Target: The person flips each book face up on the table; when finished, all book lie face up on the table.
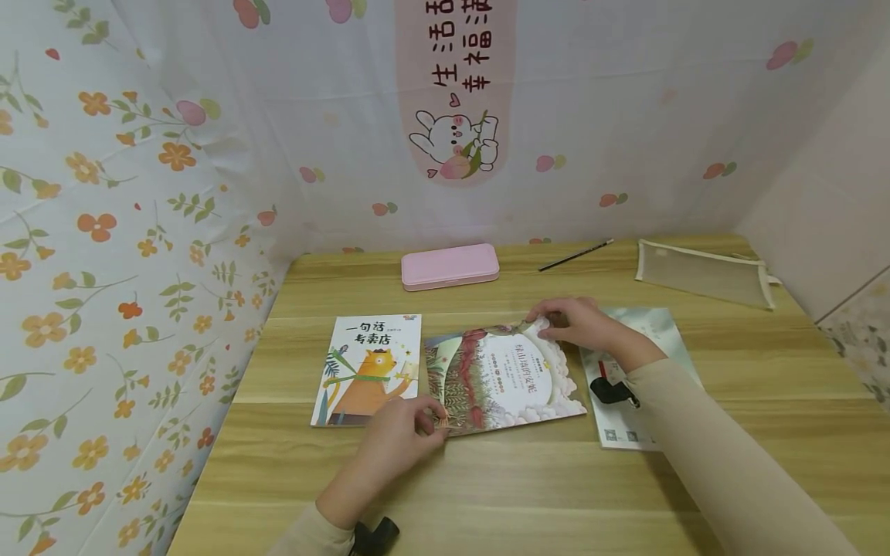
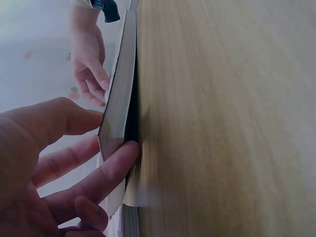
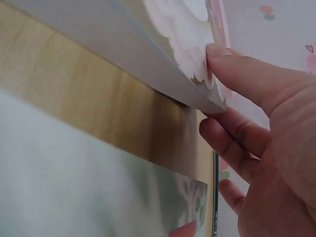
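Observation:
Between both hands is a paperback book point(image 1: 511, 378) with a red, green and white garden cover, turned sideways and a little askew over the table. My left hand point(image 1: 406, 432) pinches its near left corner; in the left wrist view the thumb sits on the cover and a finger reaches under the pages point(image 2: 118, 94). The right hand point(image 1: 580, 324) grips the far right corner, thumb on top and fingers below, as the right wrist view shows. There the book's edge point(image 3: 148, 64) stands raised off the wood at that corner.
A white book with an orange bear point(image 1: 371, 371) lies left of it. Another pale green book point(image 1: 633, 425) lies to the right, partly under the right forearm. Along the back are a pink pencil case point(image 1: 450, 266), a pencil point(image 1: 575, 255) and a mesh pouch point(image 1: 705, 274) on the wooden table point(image 1: 514, 486).

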The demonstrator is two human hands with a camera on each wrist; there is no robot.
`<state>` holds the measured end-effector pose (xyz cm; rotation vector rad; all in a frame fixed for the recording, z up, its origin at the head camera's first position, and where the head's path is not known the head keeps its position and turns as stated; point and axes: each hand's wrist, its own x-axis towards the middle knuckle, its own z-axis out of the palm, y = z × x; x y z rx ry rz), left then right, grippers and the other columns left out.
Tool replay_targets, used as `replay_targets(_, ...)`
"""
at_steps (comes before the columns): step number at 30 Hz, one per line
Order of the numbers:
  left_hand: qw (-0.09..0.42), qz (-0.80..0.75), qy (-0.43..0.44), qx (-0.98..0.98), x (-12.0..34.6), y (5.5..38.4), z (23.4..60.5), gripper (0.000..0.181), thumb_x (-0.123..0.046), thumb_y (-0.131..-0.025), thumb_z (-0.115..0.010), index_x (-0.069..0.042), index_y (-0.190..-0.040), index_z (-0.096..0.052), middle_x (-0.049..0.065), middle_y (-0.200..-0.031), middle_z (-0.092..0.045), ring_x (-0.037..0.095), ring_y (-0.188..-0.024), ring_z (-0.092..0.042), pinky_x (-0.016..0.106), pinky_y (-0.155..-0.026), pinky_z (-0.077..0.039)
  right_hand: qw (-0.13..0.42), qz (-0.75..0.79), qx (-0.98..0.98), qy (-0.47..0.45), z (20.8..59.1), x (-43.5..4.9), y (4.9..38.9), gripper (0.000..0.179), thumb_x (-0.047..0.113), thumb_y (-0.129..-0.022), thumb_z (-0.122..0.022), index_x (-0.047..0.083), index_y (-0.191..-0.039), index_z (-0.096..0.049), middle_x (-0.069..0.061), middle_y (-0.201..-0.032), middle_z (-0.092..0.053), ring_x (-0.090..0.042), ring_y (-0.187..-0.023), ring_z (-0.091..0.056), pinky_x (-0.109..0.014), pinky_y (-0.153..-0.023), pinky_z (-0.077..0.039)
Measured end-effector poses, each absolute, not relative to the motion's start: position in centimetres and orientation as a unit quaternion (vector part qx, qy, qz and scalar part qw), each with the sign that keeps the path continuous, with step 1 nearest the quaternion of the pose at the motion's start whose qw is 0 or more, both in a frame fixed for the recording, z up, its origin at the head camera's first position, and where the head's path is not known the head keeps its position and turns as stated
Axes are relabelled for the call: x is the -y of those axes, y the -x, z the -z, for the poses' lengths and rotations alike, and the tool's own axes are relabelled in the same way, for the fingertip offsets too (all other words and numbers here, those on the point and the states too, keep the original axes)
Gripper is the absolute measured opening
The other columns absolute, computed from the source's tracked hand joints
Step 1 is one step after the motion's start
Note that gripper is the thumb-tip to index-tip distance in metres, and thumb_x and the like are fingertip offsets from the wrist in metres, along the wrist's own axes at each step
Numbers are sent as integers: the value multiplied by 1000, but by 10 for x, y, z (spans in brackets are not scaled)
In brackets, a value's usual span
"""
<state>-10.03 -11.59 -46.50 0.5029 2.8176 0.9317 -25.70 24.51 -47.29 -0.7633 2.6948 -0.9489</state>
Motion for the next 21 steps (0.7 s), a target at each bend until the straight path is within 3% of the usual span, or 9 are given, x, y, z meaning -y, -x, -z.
replay_targets(3, 66, -293, -172, -938, 116, 101, 465, 13, -25, -84, -82, -26, -95, -75, -19, -70, -70, 3, -74, -60, 24, -69, -46, 80, 297, -916, 258, 474, -244, 256, 24, 19, -91, -80, 24, -115, -76, 0, -115, -72, -24, -97, -61, -54, -98, -34)
replay_targets(6, 73, -288, -174, -939, 116, 103, 464, 15, -25, -83, -83, -26, -97, -77, -19, -71, -70, 5, -77, -62, 26, -71, -46, 72, 279, -924, 253, 474, -243, 254, 25, 21, -90, -82, 26, -114, -77, -3, -120, -69, -31, -113, -59, -66, -101, -22)
replay_targets(9, 77, -287, -185, -937, 116, 104, 464, 15, -24, -83, -82, -25, -98, -78, -19, -71, -70, 1, -73, -62, 34, -93, -52, 71, 277, -925, 249, 473, -243, 249, 27, 21, -89, -82, 24, -115, -77, -5, -124, -68, -34, -120, -57, -69, -104, -20)
replay_targets(13, 78, -276, -184, -940, 118, 108, 462, 18, -29, -85, -83, -26, -103, -80, -16, -82, -68, 2, -72, -58, 36, -89, -55, 54, 277, -929, 240, 476, -244, 241, 32, 22, -88, -83, 22, -119, -76, -10, -132, -65, -39, -128, -54, -70, -106, -21)
replay_targets(16, 73, -259, -177, -947, 122, 115, 457, 27, -34, -84, -84, -26, -110, -79, -9, -99, -69, 11, -85, -63, 30, -70, -51, 44, 282, -931, 229, 477, -244, 231, 35, 22, -88, -84, 19, -122, -75, -16, -139, -61, -43, -133, -51, -73, -106, -22)
replay_targets(21, 65, -261, -172, -948, 126, 134, 452, 32, -30, -87, -82, -22, -118, -77, 0, -112, -71, 22, -101, -69, 40, -79, -55, 48, 282, -937, 198, 473, -245, 213, 45, 24, -88, -83, 16, -131, -70, -19, -147, -54, -44, -138, -45, -77, -106, -20)
